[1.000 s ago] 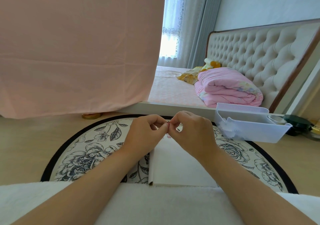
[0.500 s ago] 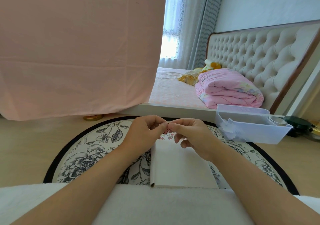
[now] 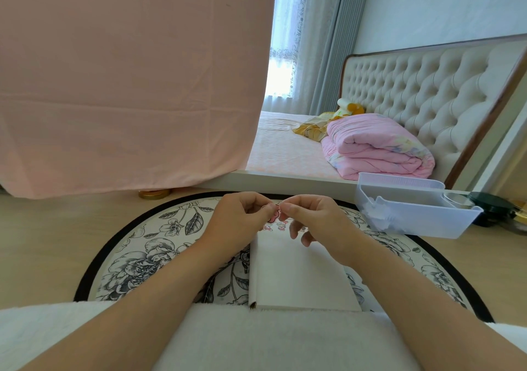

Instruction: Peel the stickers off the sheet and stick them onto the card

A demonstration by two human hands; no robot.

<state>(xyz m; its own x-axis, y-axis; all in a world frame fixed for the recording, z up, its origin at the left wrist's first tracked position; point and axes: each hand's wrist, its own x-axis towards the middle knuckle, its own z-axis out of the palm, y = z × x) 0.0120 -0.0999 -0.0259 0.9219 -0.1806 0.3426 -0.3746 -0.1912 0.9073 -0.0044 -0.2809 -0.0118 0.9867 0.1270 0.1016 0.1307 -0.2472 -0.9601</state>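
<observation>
A white card (image 3: 296, 273) lies on the round floral table (image 3: 142, 251) in front of me. Small pink stickers (image 3: 275, 226) show at the card's far end, under my hands; whether they sit on the card or on a sheet I cannot tell. My left hand (image 3: 242, 216) and my right hand (image 3: 316, 219) meet fingertip to fingertip above that end. Between the pinched fingers hangs a small pink round sticker (image 3: 275, 214). My right hand's lower fingers are spread loose. The sticker sheet itself is not clearly visible.
A clear plastic bin (image 3: 413, 211) stands at the table's right edge, with dark round items (image 3: 490, 208) beyond it. A bed with a folded pink quilt (image 3: 376, 148) lies behind. A pink cloth (image 3: 128, 85) hangs at left. White fabric (image 3: 256, 342) covers my lap.
My right hand has opened its lower fingers and shifted slightly right. The pink sticker now shows between the fingertips. The view has tilted down a little.
</observation>
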